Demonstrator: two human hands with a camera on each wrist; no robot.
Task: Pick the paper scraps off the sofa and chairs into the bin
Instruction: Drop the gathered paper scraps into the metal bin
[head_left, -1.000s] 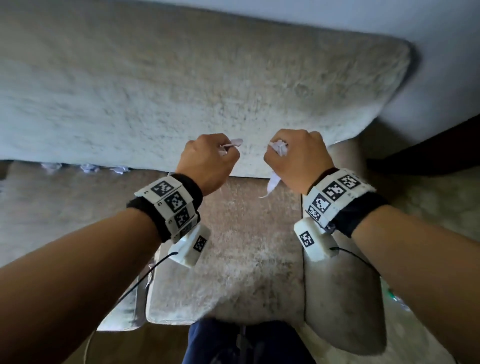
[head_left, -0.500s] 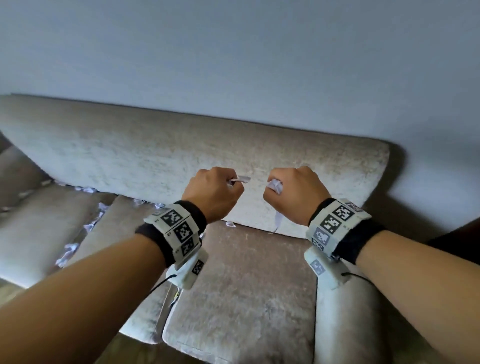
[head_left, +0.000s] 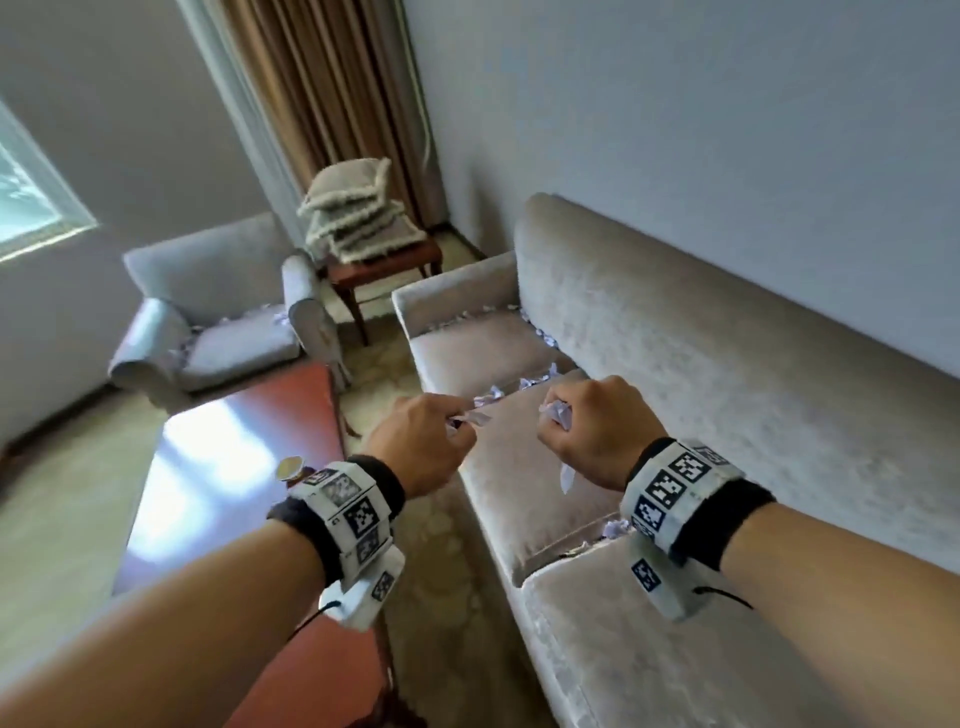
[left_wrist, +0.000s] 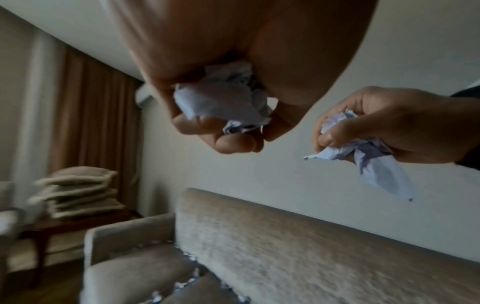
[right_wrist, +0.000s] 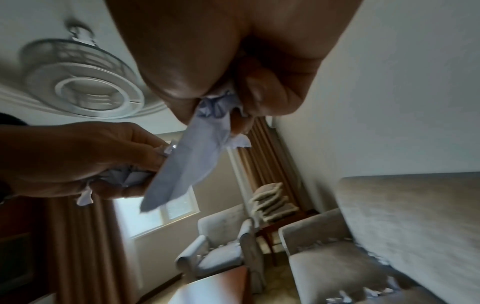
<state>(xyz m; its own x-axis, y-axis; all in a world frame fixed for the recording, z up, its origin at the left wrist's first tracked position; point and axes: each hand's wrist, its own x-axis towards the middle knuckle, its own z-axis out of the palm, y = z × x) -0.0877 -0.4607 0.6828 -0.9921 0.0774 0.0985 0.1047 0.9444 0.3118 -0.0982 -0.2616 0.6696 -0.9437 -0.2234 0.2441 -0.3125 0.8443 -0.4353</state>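
Note:
My left hand (head_left: 423, 447) grips a wad of crumpled white paper scraps (left_wrist: 226, 100), held up in front of me beside the beige sofa (head_left: 701, 395). My right hand (head_left: 597, 431) grips another bunch of scraps (right_wrist: 197, 148), with one long strip hanging down (head_left: 565, 475). More scraps (head_left: 519, 387) lie along the seam between the sofa cushions and against the far armrest (head_left: 457, 325). A grey armchair (head_left: 218, 312) at the back left also has scraps (head_left: 260, 312) on its seat. No bin is in view.
A glossy red-brown coffee table (head_left: 234, 467) stands left of the sofa, with a small round object (head_left: 290, 467) on it. A wooden side table (head_left: 384, 265) with stacked cushions (head_left: 353, 218) sits in the corner by brown curtains (head_left: 332, 88). A strip of patterned floor runs between table and sofa.
The view has swung from the sofa back to the left, along the sofa towards the armchair and corner. Both hands stayed raised together, still gripping their scraps.

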